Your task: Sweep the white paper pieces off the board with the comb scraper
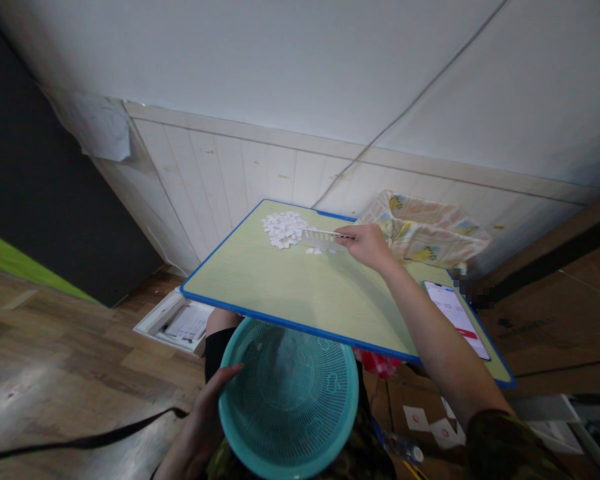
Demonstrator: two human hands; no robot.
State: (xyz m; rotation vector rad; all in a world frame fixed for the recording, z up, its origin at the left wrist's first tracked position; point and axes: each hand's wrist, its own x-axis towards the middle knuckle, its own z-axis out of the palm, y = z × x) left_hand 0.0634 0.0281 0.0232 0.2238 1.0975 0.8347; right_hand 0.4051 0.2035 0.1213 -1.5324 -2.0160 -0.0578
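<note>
My right hand (367, 245) is closed around one end of a white comb-like plastic piece (323, 235) with slots or teeth along it; its exact kind is unclear. The far end of this piece touches or overlaps the right side of a pile of small white paper scraps (283, 230) on the pale green table (280, 287). A few loose scraps (316, 251) lie just below it. Down at my lap, my left hand (207, 407) grips the left rim of a teal plastic colander (287, 400). No scraps show inside the colander.
A fabric-lined basket (425, 230) stands at the table's back right, against the wall. Near the right edge lies a phone (455, 317) with a lit screen. The blue table edge overhangs the colander. A white open box (175, 321) sits on the floor at left.
</note>
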